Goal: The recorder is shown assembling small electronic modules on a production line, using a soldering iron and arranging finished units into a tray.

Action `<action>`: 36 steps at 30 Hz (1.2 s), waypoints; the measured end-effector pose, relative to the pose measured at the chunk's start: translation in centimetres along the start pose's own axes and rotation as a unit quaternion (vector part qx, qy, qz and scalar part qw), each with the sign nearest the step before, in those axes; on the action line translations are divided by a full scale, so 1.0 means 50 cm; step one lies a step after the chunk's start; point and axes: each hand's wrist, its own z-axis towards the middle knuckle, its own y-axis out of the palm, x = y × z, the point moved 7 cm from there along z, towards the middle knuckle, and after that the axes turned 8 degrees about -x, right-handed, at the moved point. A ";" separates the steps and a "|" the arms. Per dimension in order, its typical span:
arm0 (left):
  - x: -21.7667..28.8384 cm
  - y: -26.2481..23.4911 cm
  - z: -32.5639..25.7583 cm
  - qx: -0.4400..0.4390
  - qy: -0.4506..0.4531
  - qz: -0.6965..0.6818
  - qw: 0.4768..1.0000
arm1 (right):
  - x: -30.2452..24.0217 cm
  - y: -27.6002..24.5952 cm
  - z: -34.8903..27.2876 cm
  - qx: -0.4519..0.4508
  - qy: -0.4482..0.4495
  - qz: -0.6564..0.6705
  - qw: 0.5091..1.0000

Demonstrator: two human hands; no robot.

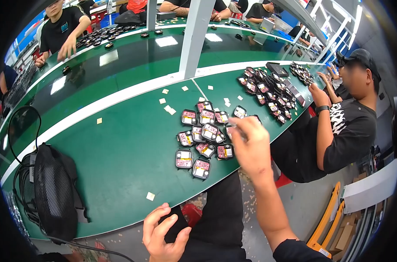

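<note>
Black modules (209,132): lying beside the right hand (252,144), probably bunched for easy reach.
Right hand: hovering, fingertips drawn close; I cannot tell whether it's gripping anything.
Left hand (164,236): hanging open near the edge.
Worktop (119,161): carrying modules centrally, a mesh bag (54,192) leftward.
</note>
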 end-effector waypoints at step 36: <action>-0.019 0.065 -0.009 -0.125 -0.288 -0.586 0.747 | -0.186 0.064 -0.185 -0.431 -0.004 0.417 0.800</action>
